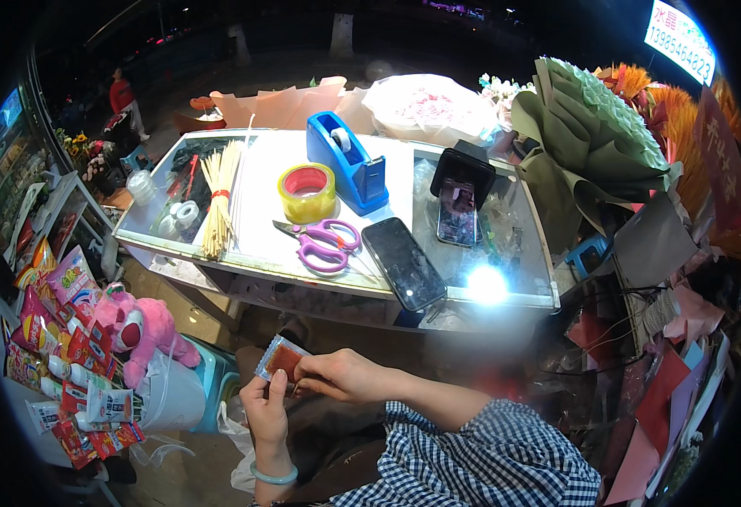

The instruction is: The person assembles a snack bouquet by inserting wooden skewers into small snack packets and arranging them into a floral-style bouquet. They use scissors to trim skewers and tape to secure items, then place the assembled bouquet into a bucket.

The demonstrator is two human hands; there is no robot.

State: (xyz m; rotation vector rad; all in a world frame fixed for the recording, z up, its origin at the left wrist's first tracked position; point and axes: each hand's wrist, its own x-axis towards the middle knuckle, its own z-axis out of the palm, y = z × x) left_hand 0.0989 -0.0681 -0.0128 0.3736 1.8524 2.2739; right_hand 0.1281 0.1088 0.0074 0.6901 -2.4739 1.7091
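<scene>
Low in front of the table, both my hands hold a small snack packet [285,357] with clear crimped edges and reddish-brown contents. The thumb of my left hand [267,416] presses on its lower side; a pale bangle circles that wrist. My right hand [343,377] comes in from the right, fingers closed at the packet's near edge and partly hiding it. Beyond them, on the glass-topped table [319,279], lie a dark phone [404,264], purple-handled scissors [326,245], a roll of yellow tape [307,193] and a blue tape dispenser [349,165].
A bundle of thin sticks [220,198] lies at the table's left; a propped phone [458,211] and a bright light [487,286] are at its right. Wrapped bouquets [429,106] line the back. Snack packs [91,346] and a pink plush toy [146,329] fill the left.
</scene>
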